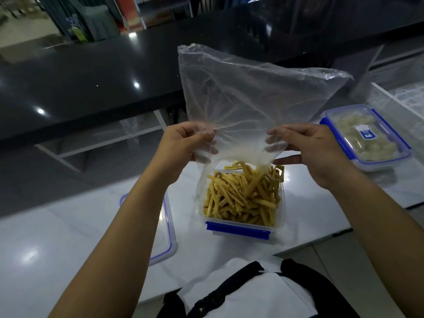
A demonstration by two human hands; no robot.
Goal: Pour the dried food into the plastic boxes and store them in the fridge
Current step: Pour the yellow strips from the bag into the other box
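two boxes, one lid, one bag

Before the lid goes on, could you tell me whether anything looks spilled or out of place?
A few yellow sticks poke over the open box's far rim, so they may catch the lid. Nothing appears spilled on the white table.

This looks like a kitchen in a home. There is a white counter that is shiny like stone, and behind it a long black counter that sits higher up, like a bar. Food boxes are out on the white counter: an open plastic box full of yellow dried sticks, a shut box with a blue-edged lid holding pale food, and a loose lid. Far back, past the black counter, the room is blurry, with what looks like a shelf
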